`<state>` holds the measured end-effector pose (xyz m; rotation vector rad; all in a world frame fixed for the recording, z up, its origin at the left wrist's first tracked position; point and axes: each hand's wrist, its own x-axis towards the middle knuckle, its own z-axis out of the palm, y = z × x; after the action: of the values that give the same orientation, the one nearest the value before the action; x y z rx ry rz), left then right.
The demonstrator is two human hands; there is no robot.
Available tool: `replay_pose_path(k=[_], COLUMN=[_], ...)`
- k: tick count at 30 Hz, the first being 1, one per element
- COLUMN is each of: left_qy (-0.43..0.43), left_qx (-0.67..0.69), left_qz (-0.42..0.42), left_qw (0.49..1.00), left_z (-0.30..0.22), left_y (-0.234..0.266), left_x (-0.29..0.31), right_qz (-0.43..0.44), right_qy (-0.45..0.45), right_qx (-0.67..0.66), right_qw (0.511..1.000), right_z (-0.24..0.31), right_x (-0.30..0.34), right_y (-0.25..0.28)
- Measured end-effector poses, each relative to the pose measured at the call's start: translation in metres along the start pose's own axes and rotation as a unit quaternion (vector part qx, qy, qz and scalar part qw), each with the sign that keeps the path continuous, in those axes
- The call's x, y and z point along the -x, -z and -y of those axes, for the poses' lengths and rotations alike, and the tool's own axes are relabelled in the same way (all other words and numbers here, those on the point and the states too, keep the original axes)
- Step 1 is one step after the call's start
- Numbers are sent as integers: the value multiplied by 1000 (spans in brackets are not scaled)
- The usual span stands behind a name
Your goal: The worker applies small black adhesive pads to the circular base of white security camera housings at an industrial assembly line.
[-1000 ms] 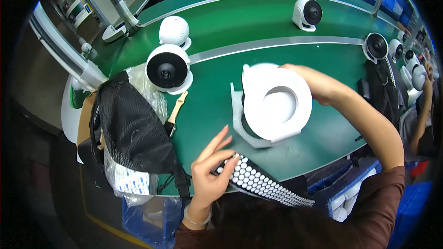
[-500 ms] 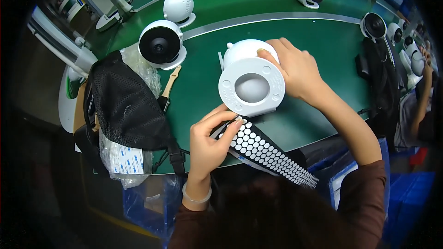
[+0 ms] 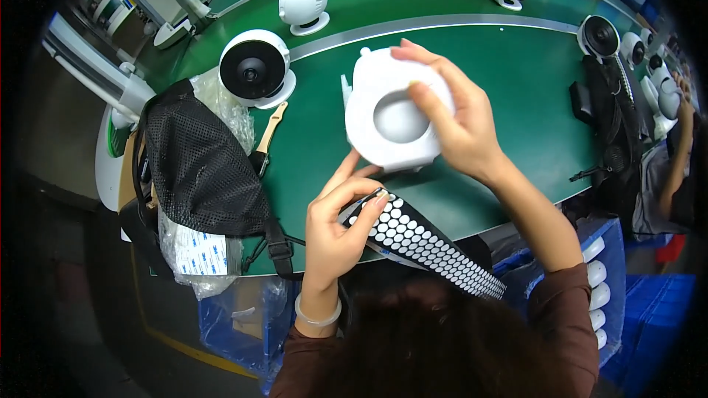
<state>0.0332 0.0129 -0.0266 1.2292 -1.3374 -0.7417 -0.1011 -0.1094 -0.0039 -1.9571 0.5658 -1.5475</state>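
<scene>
My right hand [image 3: 459,114] grips a white round-bodied device [image 3: 369,133], its ring-shaped base turned toward me. The thumb presses on the base beside the central opening; the fingers wrap the far side. Below it, my left hand [image 3: 338,225] pinches the upper end of a black strip [image 3: 442,258] covered in rows of white round pads, between thumb and forefinger. Other fingers of that hand reach up to the lower left edge of the device, and seem to touch it. Whether a loose pad sits under the right thumb is hidden.
To the left lie a black mesh bag [image 3: 199,162], a wooden-handled brush [image 3: 274,127] and plastic wrap [image 3: 232,114]. Similar white devices with black faces [image 3: 253,70] stand along the back. A blue bin [image 3: 612,295] with white parts stands at lower right; a co-worker's arm [image 3: 678,133] shows far right.
My right thumb has shifted from the device's body onto its base. The device has tilted and moved slightly up. My left hand keeps its pinch on the strip.
</scene>
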Motion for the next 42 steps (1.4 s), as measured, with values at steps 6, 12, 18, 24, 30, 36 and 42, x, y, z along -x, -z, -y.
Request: replay_pose_path(k=[6,12,18,24,30,36,42], left_qy=[10,31,80,56,74,39,53], left_qx=[16,40,59,19,17,65,19], left_qz=[-2,12,20,6,-32,-65,-24], left_qw=[1000,999,995,998,997,995,998], left_z=[2,4,-2,-6,-23,-33,-33], left_y=[2,2,2,4,9,-5,-6], left_x=[-1,0,1,5,30,33,32], right_qz=[26,59,64,113,22,178,98], right_qy=[-106,-95,8,-16,40,-246,-185], right_qx=[31,65,59,97,-9,-91,-45], right_qw=[993,992,996,989,999,949,977], right_z=[9,11,15,12,57,65,64], right_x=[-6,-12,-9,-6,32,88,83], right_y=[4,6,11,15,41,22,19])
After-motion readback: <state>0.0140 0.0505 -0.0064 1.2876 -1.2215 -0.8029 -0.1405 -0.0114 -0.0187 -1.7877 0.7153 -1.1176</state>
